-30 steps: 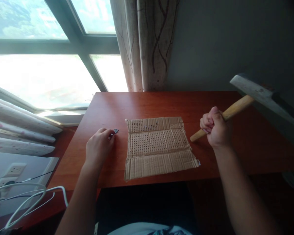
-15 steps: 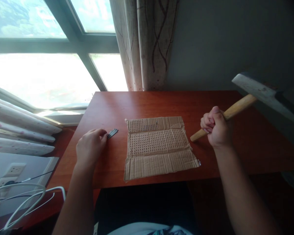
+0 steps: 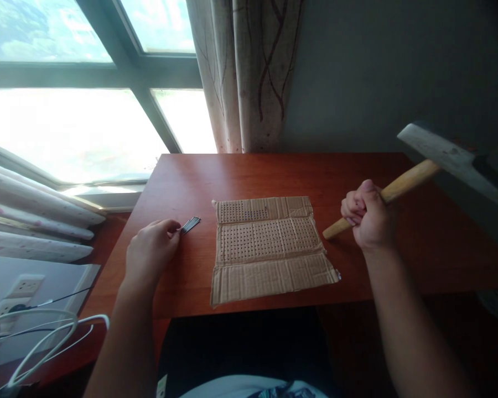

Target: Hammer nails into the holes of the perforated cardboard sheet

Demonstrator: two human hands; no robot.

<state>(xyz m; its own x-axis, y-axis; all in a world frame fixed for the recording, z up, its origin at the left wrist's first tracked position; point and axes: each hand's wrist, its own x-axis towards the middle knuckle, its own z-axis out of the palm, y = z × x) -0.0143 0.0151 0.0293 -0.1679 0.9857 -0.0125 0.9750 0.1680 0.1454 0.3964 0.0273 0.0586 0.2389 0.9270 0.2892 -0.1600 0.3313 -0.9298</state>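
My right hand [image 3: 368, 215] is wrapped round the wooden handle of a hammer [image 3: 410, 179], its metal head raised to the upper right. The handle's lower end hangs over the table beside the cardboard. At the left, my left hand [image 3: 154, 246] has its thumb and fingers pinched together by a small bunch of thin dark nails [image 3: 191, 224]. What those fingertips hold, if anything, is too small to tell. Between both hands lies a flattened sheet of cardboard [image 3: 269, 276], with rows of small holes across its upper and middle panels.
The reddish-brown wooden table [image 3: 315, 171] carries all of this. A window [image 3: 66, 132] and a patterned curtain [image 3: 249, 77] stand behind it. White cables [image 3: 45, 331] and a wall socket [image 3: 27, 286] are at the lower left.
My left hand has drawn back very slightly to the left. The hammer in my right hand has shifted a little to the right. The cardboard and nails look unmoved.
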